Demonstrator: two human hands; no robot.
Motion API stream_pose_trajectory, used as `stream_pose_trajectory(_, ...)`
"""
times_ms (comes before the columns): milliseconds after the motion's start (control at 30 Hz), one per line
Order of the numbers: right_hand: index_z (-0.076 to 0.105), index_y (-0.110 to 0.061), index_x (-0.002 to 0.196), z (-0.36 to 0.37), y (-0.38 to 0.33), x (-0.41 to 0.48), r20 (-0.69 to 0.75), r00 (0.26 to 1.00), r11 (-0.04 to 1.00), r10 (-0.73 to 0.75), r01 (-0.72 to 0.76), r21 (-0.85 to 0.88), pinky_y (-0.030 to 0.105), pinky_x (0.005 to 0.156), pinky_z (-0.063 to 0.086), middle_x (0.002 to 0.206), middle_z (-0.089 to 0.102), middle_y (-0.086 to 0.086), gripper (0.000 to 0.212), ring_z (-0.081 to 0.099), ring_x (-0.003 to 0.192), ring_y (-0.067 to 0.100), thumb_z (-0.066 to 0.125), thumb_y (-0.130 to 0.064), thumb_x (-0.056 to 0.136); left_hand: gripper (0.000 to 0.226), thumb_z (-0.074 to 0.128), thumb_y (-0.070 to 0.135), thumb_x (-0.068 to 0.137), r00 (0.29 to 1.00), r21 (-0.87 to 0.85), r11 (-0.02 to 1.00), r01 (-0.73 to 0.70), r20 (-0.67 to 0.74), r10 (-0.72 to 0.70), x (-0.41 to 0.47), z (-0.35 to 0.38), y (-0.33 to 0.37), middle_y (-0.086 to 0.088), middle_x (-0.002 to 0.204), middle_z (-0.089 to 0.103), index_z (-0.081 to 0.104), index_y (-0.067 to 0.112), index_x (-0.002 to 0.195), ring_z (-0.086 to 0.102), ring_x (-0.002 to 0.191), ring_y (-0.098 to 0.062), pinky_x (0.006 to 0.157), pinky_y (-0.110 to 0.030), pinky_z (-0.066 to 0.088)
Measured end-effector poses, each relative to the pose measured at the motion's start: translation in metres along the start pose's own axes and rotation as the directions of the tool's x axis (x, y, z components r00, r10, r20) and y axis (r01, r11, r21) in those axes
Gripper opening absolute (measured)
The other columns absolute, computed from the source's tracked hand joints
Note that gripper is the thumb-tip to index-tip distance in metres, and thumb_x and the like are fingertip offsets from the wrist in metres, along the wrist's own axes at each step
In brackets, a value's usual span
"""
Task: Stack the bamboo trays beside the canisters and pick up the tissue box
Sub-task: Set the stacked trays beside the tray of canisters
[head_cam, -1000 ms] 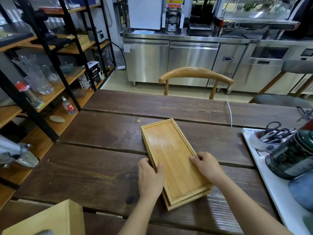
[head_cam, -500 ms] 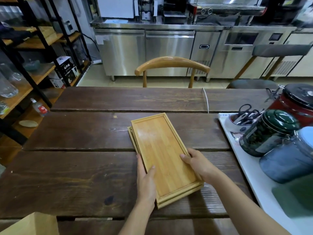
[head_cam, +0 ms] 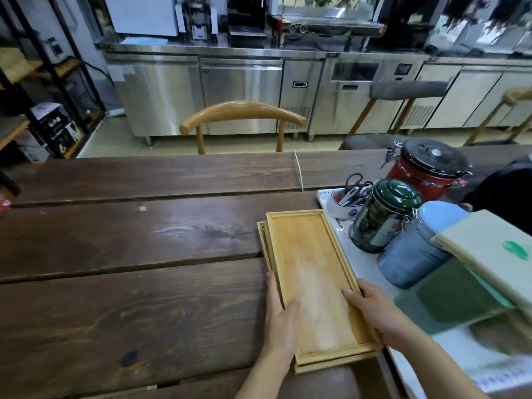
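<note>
No writing can be read: the green canister (head_cam: 383, 217) carries a patterned label too blurred to make out, and the pale flat box (head_cam: 495, 254) at 3 o'clock shows only a green round mark. The white mat (head_cam: 371, 272) has blue print at its far corner that is illegible.

The bamboo trays (head_cam: 313, 280) are two shallow rectangular trays of light honey-coloured wood with raised rims, the upper one nested on the lower and shifted slightly so the lower rim shows along the left and near edges. The stack lies on the dark plank table (head_cam: 129, 254) at about 5 o'clock in the view, its right long edge overlapping the white mat, just beside the green canister and the blue-grey jar (head_cam: 414, 254) at 3 o'clock. A red canister (head_cam: 426, 168) with a black lid stands behind them at 2 o'clock, and a cup holding scissors (head_cam: 349, 191) sits beside the green one.

The left hand (head_cam: 280, 321) lies flat along the stack's left edge, fingers extended, thumb resting over the upper rim. The right hand (head_cam: 371, 309) grips the right edge, fingers curled around it with the thumb inside the tray.
</note>
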State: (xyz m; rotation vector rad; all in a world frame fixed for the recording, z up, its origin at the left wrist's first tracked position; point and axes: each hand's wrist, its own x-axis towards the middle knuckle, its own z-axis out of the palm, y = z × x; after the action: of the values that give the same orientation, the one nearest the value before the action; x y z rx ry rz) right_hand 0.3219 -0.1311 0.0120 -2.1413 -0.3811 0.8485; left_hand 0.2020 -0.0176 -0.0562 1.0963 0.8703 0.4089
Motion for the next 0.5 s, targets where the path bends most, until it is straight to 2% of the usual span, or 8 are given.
stream_pose_trajectory(67,0.061,0.003,0.094,-0.013,0.003,-0.002,0.009,1.0,0.998,0.024,-0.024,-0.059,0.036,0.071,0.042,0.089,0.064,0.024,0.024,0.06,0.079,0.029,0.054,-0.019,0.091,0.07,0.052,0.006,0.088,0.999,0.012,1.0,0.009,0.036,-0.01,-0.002,0.007,-0.001,0.0,0.151,0.034,0.021,0.036,0.143,0.035,0.135,-0.02,0.114,-0.046,0.027)
stream_pose_trajectory(100,0.061,0.005,0.093,-0.018,0.004,-0.004,0.026,0.999,0.995,0.043,-0.04,-0.09,0.034,0.067,0.04,0.083,0.062,0.02,0.026,0.058,0.074,0.026,0.055,-0.021,0.09,0.07,0.053,0.008,0.089,0.998,0.021,1.0,0.02,0.054,-0.021,-0.004,0.01,-0.001,0.0,0.151,0.033,0.02,0.038,0.143,0.035,0.135,-0.021,0.114,-0.046,0.027)
stream_pose_trajectory(167,0.06,0.001,0.08,-0.025,0.005,-0.009,0.029,0.997,0.987,0.072,-0.067,-0.144,0.026,0.055,0.035,0.067,0.054,0.008,0.025,0.051,0.059,0.015,0.059,-0.022,0.088,0.071,0.053,0.014,0.089,0.995,0.044,0.998,0.047,0.082,-0.05,-0.006,0.013,-0.002,0.001,0.152,0.031,0.018,0.043,0.142,0.033,0.135,-0.022,0.113,-0.048,0.027)
stream_pose_trajectory(233,0.055,-0.006,0.063,-0.027,0.007,-0.01,-0.092,0.996,0.964,0.004,-0.028,-0.266,0.027,0.048,0.031,0.055,0.049,0.002,0.028,0.046,0.049,0.013,0.064,-0.023,0.084,0.07,0.054,0.018,0.088,0.993,0.053,0.996,0.065,0.093,-0.07,-0.006,0.013,-0.003,0.002,0.151,0.031,0.018,0.048,0.14,0.033,0.134,-0.023,0.113,-0.049,0.028)
stream_pose_trajectory(300,0.06,-0.005,0.063,-0.024,0.006,-0.01,-0.215,0.972,0.922,-0.089,-0.001,-0.388,0.028,0.047,0.035,0.056,0.058,0.005,0.026,0.052,0.052,0.016,0.066,-0.023,0.082,0.069,0.054,0.019,0.088,0.994,0.052,0.997,0.064,0.089,-0.069,-0.006,0.013,-0.003,0.001,0.15,0.033,0.02,0.05,0.139,0.035,0.133,-0.024,0.112,-0.05,0.03)
stream_pose_trajectory(333,0.063,-0.006,0.065,-0.023,0.005,-0.009,-0.224,0.969,0.925,-0.1,0.007,-0.38,0.028,0.048,0.036,0.06,0.062,0.008,0.023,0.055,0.056,0.017,0.065,-0.021,0.083,0.068,0.054,0.018,0.088,0.995,0.056,0.997,0.061,0.08,-0.066,-0.006,0.013,-0.003,0.001,0.149,0.034,0.02,0.049,0.139,0.037,0.132,-0.023,0.111,-0.049,0.03)
stream_pose_trajectory(400,0.064,-0.008,0.068,-0.021,0.005,-0.007,-0.183,0.979,0.955,-0.085,0.028,-0.297,0.029,0.052,0.037,0.066,0.064,0.012,0.021,0.058,0.063,0.021,0.061,-0.019,0.086,0.068,0.052,0.015,0.089,0.996,0.06,0.997,0.048,0.074,-0.052,-0.007,0.013,-0.003,0.001,0.15,0.034,0.02,0.046,0.14,0.036,0.133,-0.022,0.112,-0.048,0.029)
stream_pose_trajectory(500,0.068,0.0,0.082,-0.019,0.005,-0.003,-0.172,0.983,0.986,-0.056,0.027,-0.166,0.033,0.061,0.041,0.083,0.066,0.025,0.023,0.062,0.079,0.036,0.056,-0.018,0.089,0.068,0.05,0.014,0.091,0.995,0.075,0.997,0.032,0.087,-0.038,-0.008,0.014,-0.002,0.002,0.152,0.03,0.016,0.042,0.143,0.031,0.136,-0.02,0.114,-0.047,0.026)
